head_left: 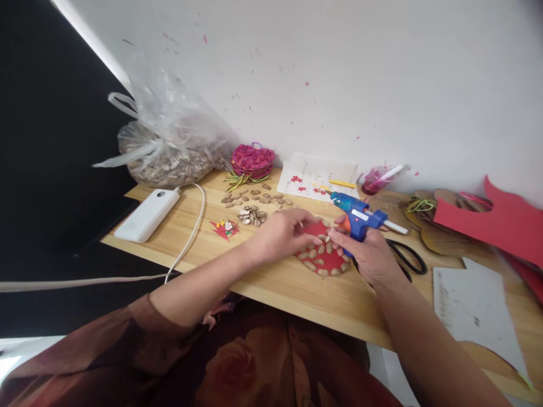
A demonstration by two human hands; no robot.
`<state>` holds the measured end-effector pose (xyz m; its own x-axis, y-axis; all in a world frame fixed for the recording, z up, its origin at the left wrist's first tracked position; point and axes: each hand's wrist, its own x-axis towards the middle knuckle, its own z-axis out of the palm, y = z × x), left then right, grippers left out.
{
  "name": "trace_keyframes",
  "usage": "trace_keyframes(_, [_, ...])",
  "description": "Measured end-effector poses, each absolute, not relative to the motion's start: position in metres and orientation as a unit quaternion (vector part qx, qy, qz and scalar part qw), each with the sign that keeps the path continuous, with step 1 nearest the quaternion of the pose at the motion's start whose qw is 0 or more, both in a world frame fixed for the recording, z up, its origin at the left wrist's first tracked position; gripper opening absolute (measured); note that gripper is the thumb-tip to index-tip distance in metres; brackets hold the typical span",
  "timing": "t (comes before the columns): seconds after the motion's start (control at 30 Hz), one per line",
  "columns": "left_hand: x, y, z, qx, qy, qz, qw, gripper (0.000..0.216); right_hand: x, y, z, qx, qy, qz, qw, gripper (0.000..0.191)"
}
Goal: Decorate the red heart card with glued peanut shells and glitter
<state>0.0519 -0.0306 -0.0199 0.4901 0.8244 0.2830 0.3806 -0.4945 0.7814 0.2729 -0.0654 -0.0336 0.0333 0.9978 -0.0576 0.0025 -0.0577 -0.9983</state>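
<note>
A round red piece lies on the table, edged and crossed with peanut shells. Over its left side is my left hand, thumb and forefinger apart with red showing between them; whether it touches the piece I cannot tell. My right hand grips a blue hot glue gun, nozzle pointing up and left, a white glue stick sticking out of its back. The right fingertips reach over the red piece near a small whitish bit.
Loose peanuts and a pile of shell halves lie behind my left hand. A white power bank with a cable and a plastic bag of shells stand left. Black scissors, cardboard and red sheets are right.
</note>
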Motion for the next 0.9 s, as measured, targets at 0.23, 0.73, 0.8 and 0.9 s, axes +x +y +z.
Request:
trace_keyframes(0.23, [0.087, -0.047, -0.029, 0.799, 0.343, 0.364, 0.334, 0.016, 0.272, -0.066, -0.034, -0.513, -0.469, 0.518, 0.499, 0.045])
trace_keyframes(0.73, [0.060, -0.030, -0.038, 0.607, 0.361, 0.356, 0.612, 0.040, 0.272, -0.067, -0.034, -0.498, -0.485, 0.520, 0.496, 0.040])
trace_keyframes(0.8, [0.062, -0.031, -0.039, 0.623, 0.362, 0.349, 0.599, 0.038, 0.272, -0.067, -0.034, -0.495, -0.492, 0.520, 0.492, 0.038])
trace_keyframes(0.9, [0.064, -0.031, -0.039, 0.639, 0.365, 0.348, 0.581, 0.037, 0.271, -0.067, -0.033, -0.498, -0.500, 0.514, 0.488, 0.034])
